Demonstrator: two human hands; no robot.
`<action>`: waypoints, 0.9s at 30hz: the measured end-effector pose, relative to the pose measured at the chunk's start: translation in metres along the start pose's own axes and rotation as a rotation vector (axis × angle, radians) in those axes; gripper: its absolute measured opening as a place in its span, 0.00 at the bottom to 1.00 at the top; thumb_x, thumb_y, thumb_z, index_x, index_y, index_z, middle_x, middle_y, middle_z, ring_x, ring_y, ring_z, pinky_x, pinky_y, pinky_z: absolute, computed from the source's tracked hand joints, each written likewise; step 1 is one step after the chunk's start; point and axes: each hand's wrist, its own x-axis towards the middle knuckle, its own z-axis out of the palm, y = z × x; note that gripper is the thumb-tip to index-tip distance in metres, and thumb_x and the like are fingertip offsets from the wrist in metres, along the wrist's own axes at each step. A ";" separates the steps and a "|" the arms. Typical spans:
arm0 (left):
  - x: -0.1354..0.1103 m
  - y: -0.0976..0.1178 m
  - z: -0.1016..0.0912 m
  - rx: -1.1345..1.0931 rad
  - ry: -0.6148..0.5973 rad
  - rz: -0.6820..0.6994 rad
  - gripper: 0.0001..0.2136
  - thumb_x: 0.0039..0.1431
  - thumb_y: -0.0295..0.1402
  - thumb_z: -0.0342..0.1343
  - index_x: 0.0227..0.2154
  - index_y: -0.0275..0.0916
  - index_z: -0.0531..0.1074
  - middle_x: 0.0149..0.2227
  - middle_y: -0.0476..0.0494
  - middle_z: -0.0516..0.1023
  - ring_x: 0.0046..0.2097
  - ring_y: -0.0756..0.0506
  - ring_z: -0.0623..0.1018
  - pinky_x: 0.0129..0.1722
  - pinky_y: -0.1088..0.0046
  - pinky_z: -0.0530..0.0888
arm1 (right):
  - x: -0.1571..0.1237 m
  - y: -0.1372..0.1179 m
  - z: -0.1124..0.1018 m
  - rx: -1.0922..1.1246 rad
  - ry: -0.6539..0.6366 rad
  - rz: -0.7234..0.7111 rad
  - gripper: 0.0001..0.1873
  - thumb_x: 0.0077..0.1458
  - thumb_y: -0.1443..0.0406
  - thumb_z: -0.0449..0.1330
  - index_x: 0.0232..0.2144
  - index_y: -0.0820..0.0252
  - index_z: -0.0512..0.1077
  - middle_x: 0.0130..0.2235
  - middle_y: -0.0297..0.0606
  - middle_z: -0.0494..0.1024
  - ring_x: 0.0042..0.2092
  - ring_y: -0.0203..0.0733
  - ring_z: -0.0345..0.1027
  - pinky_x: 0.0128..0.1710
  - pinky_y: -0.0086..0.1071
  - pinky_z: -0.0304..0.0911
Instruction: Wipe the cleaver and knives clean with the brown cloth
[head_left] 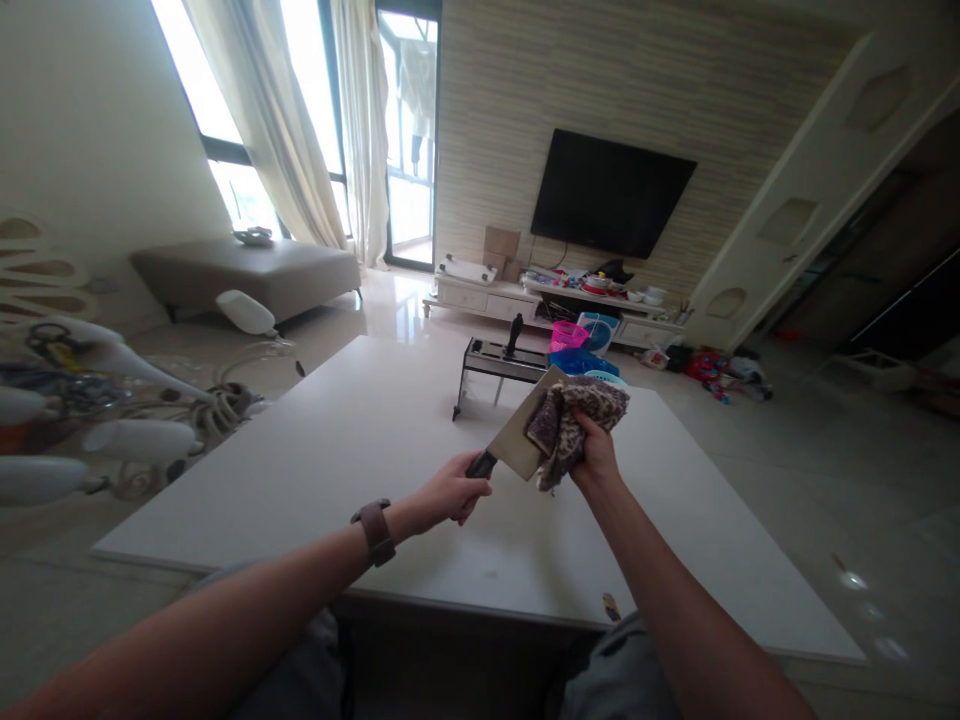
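My left hand (452, 487) is closed round the black handle of a cleaver (516, 437), whose broad blade points up and to the right above the white table (322, 450). In my right hand (598, 455) is a bunched brown-and-white patterned cloth (592, 400), pressed against the blade near its far end. The cloth hides part of the blade. A brown watch strap circles my left wrist. Beyond the blade stands a black and metal frame with an upright handle (506, 358), resting on the table.
Blue baskets (581, 361) and a pink basket (568, 337) sit near the table's far edge. A small dark-and-yellow item (611, 607) lies at the near edge. White lamp shades (142, 438) and cables are on the left. A low cabinet (480, 298) stands below the television (611, 192).
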 end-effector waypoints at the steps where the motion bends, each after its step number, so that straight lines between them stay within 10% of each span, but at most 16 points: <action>1: 0.001 -0.001 0.000 -0.003 0.016 0.006 0.12 0.46 0.30 0.57 0.32 0.42 0.60 0.12 0.63 0.59 0.12 0.54 0.59 0.10 0.81 0.60 | -0.006 0.003 0.003 0.005 0.016 0.021 0.17 0.44 0.68 0.72 0.39 0.63 0.78 0.38 0.39 0.85 0.38 0.45 0.80 0.43 0.40 0.77; 9: 0.001 -0.011 -0.004 -0.096 0.093 0.032 0.14 0.47 0.32 0.58 0.38 0.41 0.64 0.11 0.62 0.61 0.11 0.53 0.59 0.11 0.79 0.60 | -0.060 0.040 0.026 -0.181 -0.166 0.249 0.22 0.40 0.68 0.74 0.41 0.62 0.78 0.40 0.42 0.85 0.41 0.50 0.81 0.45 0.42 0.77; 18: -0.003 0.004 -0.017 -0.304 0.238 0.034 0.13 0.45 0.29 0.58 0.33 0.43 0.61 0.14 0.64 0.57 0.13 0.56 0.55 0.14 0.80 0.59 | -0.026 0.007 0.005 -0.003 -0.094 0.365 0.15 0.53 0.62 0.65 0.43 0.62 0.78 0.40 0.42 0.85 0.41 0.50 0.81 0.47 0.47 0.76; 27: -0.001 -0.007 -0.014 -0.151 0.088 -0.055 0.13 0.44 0.29 0.57 0.34 0.43 0.62 0.12 0.63 0.58 0.12 0.54 0.57 0.13 0.79 0.61 | -0.058 0.029 0.012 -0.055 -0.181 0.471 0.18 0.49 0.63 0.68 0.44 0.61 0.77 0.40 0.43 0.85 0.41 0.52 0.81 0.48 0.47 0.75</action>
